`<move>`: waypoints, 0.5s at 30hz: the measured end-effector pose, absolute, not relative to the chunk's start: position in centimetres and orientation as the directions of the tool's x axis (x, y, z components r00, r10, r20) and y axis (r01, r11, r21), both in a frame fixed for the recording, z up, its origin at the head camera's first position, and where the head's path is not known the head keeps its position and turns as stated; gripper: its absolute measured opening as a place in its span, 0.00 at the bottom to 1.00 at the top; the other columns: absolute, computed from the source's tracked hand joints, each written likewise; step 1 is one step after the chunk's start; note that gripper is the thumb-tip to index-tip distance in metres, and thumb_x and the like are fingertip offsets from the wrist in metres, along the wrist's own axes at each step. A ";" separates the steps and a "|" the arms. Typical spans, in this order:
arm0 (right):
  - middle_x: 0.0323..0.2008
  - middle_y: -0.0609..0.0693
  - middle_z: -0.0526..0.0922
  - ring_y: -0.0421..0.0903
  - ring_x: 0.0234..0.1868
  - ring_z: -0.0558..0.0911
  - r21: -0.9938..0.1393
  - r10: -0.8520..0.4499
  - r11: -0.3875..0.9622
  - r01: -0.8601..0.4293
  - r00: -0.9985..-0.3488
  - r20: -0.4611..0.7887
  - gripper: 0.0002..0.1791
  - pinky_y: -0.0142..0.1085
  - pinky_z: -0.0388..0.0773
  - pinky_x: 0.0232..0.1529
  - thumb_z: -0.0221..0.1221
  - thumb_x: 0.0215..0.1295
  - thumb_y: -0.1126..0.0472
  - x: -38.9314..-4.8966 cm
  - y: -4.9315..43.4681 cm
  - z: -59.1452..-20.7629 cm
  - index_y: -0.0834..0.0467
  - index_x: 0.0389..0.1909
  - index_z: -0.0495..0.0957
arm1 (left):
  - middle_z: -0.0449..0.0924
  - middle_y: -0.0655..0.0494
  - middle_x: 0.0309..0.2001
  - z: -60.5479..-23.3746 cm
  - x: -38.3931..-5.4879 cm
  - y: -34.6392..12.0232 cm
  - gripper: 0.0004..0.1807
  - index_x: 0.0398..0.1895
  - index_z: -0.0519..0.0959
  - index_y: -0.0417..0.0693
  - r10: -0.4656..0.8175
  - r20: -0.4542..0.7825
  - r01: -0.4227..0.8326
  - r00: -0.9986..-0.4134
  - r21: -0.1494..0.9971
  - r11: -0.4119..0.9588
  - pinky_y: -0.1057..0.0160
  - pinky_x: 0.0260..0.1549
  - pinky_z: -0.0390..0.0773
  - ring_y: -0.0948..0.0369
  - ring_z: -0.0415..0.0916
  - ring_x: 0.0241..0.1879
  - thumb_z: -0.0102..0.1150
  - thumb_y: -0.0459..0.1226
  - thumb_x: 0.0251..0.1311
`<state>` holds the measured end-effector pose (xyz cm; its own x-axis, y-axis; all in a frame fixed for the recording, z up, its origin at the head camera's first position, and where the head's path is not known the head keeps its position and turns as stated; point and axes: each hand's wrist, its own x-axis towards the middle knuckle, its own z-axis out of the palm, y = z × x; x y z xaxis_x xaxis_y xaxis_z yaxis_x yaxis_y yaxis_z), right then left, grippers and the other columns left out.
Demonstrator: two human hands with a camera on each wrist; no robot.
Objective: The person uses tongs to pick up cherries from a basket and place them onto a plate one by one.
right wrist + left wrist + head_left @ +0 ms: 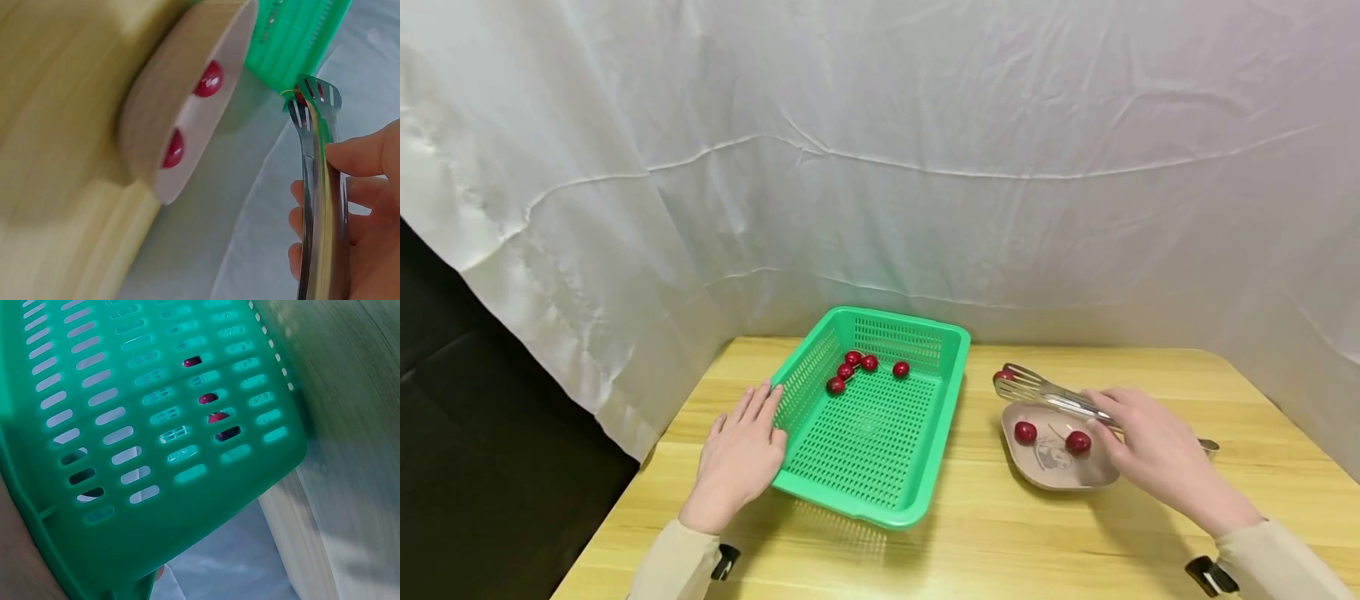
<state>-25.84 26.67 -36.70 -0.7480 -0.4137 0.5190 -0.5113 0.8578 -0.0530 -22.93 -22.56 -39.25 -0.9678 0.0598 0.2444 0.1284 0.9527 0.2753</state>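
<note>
A single cherry [1002, 377] sits right between the slotted ends of the metal tongs [1051, 394], clear of the bowl, near its far left edge! The right hand [1165, 454] has those tongs squeezed narrow, and the right wrist view proves it: thumb along one arm, fingers curled on the other, red fruit caught at the tips with a thin pale stem looping out, a detail too small to tell from the head. Just below waits the pale bowl [1060, 479], two loose cherries [1078, 442] inside, well apart from each other; the head view alone picks out the grey printed figure on its floor, while the wrist camera catches its tall side wall. Across to the left, the green basket [951, 408], five more cherries [845, 372] towards its far end, four bunched together and one off to the right! The left hand [741, 454] rests on the basket's left rim, fingers stretched out, no curled grip to be seen. Its own wrist view gives only red glimpses through the slots. Underneath it all, the wooden table [1015, 542]; cream sleeves [673, 562] and black straps [1212, 575] at both wrists; and behind, a creased white cloth [880, 225].
</note>
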 end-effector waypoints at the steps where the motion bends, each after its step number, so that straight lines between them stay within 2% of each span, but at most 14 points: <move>1: 0.45 0.59 0.83 0.58 0.43 0.81 -0.050 -0.412 0.861 -0.506 -0.752 0.514 0.25 0.55 0.79 0.34 0.67 0.55 0.63 -25.8 27.0 -36.9 0.63 0.56 0.80 | 0.48 0.46 0.77 -39.2 -22.9 -22.6 0.32 0.78 0.54 0.45 0.060 0.245 0.129 -0.968 0.275 0.953 0.32 0.66 0.46 0.44 0.44 0.75 0.35 0.41 0.71; 9: 0.44 0.63 0.83 0.61 0.40 0.81 -0.021 -0.436 0.866 -0.500 -0.773 0.460 0.27 0.59 0.78 0.37 0.69 0.52 0.63 -26.1 28.7 -38.4 0.67 0.54 0.79 | 0.48 0.46 0.77 -39.3 -22.8 -22.6 0.32 0.77 0.54 0.45 0.059 0.242 0.128 -0.969 0.282 0.951 0.32 0.66 0.46 0.44 0.44 0.75 0.35 0.41 0.71; 15: 0.45 0.62 0.82 0.60 0.41 0.81 -0.015 -0.433 0.869 -0.495 -0.775 0.461 0.28 0.57 0.79 0.37 0.70 0.51 0.62 -26.1 29.0 -39.0 0.67 0.54 0.79 | 0.49 0.46 0.77 -39.2 -22.8 -22.5 0.32 0.77 0.55 0.46 0.059 0.249 0.130 -0.967 0.281 0.951 0.32 0.66 0.47 0.44 0.46 0.75 0.35 0.41 0.71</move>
